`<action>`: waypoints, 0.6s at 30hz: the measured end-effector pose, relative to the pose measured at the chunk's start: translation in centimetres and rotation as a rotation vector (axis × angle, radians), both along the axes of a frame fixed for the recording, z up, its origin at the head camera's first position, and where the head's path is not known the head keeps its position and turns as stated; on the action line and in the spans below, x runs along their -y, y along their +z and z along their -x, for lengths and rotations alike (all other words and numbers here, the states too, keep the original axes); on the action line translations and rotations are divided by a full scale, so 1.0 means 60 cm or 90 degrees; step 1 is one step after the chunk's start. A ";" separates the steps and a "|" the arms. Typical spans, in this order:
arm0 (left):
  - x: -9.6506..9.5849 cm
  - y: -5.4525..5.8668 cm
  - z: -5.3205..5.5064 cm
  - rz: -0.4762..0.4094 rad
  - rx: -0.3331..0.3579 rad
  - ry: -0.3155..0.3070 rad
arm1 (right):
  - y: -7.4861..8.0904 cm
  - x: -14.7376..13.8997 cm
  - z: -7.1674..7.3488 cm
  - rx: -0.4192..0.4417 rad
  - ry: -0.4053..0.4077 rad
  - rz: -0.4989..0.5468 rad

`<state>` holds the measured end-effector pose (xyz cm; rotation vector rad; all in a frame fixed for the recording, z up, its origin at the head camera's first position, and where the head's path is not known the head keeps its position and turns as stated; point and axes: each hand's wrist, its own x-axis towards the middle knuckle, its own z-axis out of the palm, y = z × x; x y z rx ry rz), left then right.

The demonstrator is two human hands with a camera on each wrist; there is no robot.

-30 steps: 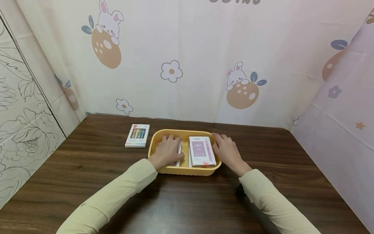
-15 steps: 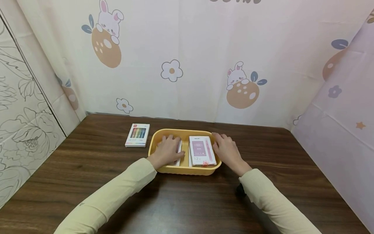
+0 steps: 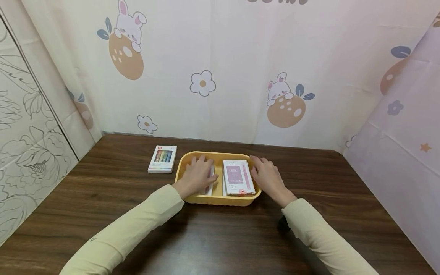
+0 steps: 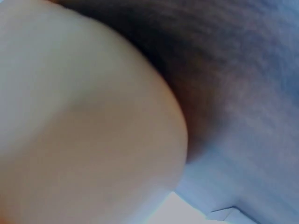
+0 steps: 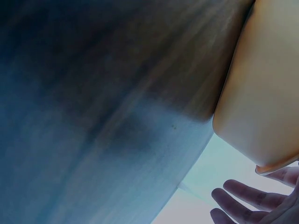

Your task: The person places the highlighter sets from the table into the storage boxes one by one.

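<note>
In the head view a yellow basket [image 3: 217, 199] stands on the table. My left hand [image 3: 195, 176] is inside its left part, palm down with fingers spread over a flat white box [image 3: 209, 190] that it largely covers. In the right part lies a white box with a purple panel [image 3: 237, 177], marked 12, a pen pictured on it. My right hand [image 3: 269, 178] rests at the basket's right end, fingertips at the rim; the right wrist view shows its fingers [image 5: 252, 196] fairly straight beside the basket's outer wall. The left wrist view is mostly filled by the basket's smooth side [image 4: 93, 140].
A white box with a window showing coloured sticks [image 3: 162, 159] lies left of the basket. The dark wood table [image 3: 220, 240] extends around them, with a patterned curtain [image 3: 233, 76] behind its far edge. A small black object [image 3: 283, 224] shows under the right sleeve.
My left hand has shifted slightly forward and its fingers have lifted and straightened a little over the box. The right hand and the basket have hardly moved.
</note>
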<state>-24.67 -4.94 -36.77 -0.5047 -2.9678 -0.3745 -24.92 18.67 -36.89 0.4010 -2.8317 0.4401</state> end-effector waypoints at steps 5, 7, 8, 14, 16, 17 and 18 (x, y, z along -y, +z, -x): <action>0.001 0.012 -0.001 0.018 -0.026 -0.002 | 0.000 0.000 0.000 -0.002 -0.001 -0.002; 0.002 0.016 -0.001 0.018 -0.040 -0.007 | 0.000 0.000 0.000 -0.006 0.000 -0.002; 0.003 0.019 -0.001 0.016 -0.046 -0.010 | 0.000 0.000 0.000 -0.009 0.000 -0.002; 0.012 0.030 0.001 0.008 -0.096 -0.021 | 0.000 0.000 0.001 -0.014 -0.001 -0.001; 0.017 0.034 0.003 0.014 -0.118 -0.021 | 0.000 0.000 0.001 -0.013 -0.002 0.000; 0.019 0.036 0.003 0.017 -0.125 -0.021 | 0.000 0.000 0.000 -0.013 -0.002 0.000; 0.022 0.038 0.004 0.019 -0.129 -0.019 | 0.000 0.000 0.000 -0.013 -0.001 0.001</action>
